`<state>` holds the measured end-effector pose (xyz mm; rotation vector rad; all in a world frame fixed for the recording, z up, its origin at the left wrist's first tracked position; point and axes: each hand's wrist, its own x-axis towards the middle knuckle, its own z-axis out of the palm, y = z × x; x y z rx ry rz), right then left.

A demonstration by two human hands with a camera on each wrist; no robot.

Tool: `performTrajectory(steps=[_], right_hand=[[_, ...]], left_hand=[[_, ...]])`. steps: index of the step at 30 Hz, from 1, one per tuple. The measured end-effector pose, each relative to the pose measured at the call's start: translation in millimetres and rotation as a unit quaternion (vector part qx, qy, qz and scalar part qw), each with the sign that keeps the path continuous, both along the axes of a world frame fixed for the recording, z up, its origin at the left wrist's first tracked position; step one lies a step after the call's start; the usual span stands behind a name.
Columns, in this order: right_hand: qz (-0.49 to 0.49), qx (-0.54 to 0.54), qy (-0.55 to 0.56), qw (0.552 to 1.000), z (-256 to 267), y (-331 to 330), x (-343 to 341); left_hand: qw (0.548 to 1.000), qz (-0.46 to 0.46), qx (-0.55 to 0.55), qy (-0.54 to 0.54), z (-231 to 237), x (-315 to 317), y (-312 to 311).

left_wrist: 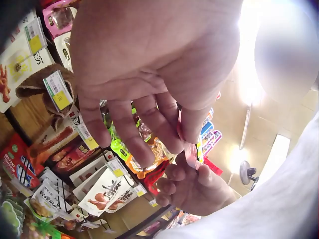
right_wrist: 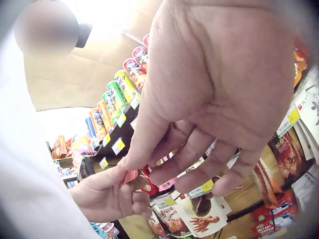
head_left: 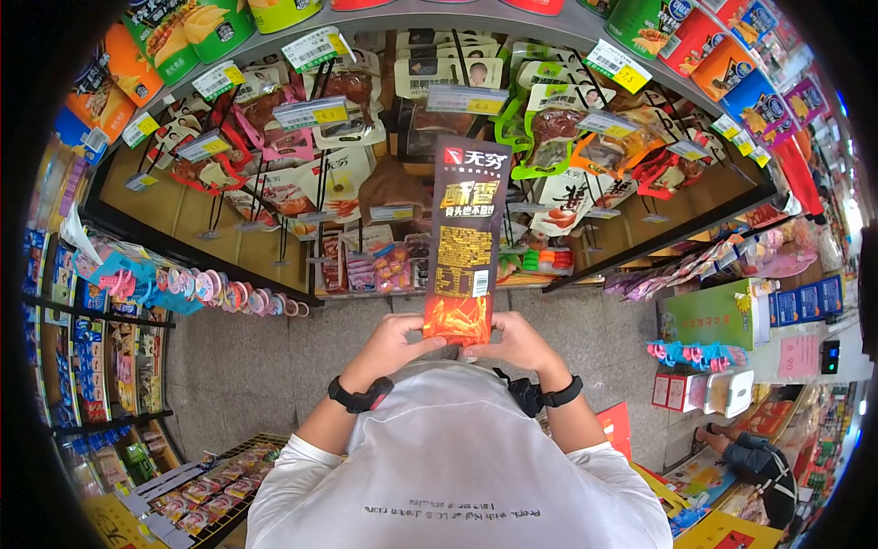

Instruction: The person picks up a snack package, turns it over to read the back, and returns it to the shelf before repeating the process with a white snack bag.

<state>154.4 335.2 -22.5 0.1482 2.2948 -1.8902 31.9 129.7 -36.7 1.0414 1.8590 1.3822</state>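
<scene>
A tall, narrow snack packet [head_left: 465, 242], black above and flame-red at the bottom, stands upright before the person's chest, its printed side toward the head camera. At its lower left corner the left hand [head_left: 393, 343] pinches the edge between thumb and fingers. The right hand [head_left: 523, 342] does likewise at the lower right corner. From the left wrist, the left palm [left_wrist: 154, 55] fills the top, and the packet's pinkish edge [left_wrist: 188, 149] shows between the two hands. In the right wrist view the right hand [right_wrist: 219, 84] hides most of the packet.
Ahead, a shelf bay holds hanging snack bags [head_left: 558, 123] with price tags on hooks. Chip cans [head_left: 215, 27] line the shelf above. Hair ties [head_left: 219, 288] hang at left, boxes [head_left: 709, 316] stand at right. Another person [head_left: 754, 467] is at lower right.
</scene>
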Motion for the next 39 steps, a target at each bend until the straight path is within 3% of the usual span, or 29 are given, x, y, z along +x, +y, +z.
performTrajectory(steps=[11, 20, 39], right_hand=[[0.003, -0.035, -0.016, 0.999, -1.2, -1.9, -3.0], [0.037, 0.009, 0.014, 0.999, -2.6, 0.3, -3.5], [0.044, -0.005, 0.045, 0.998, -5.3, -0.5, -3.5]], left_hand=[[1.000, 0.006, 0.004, -0.003, 0.8, -0.6, -1.9], [1.000, 0.021, 0.018, 0.010, -0.4, -0.8, -5.2], [0.997, 0.047, 0.042, 0.040, 3.9, -2.7, -8.8]])
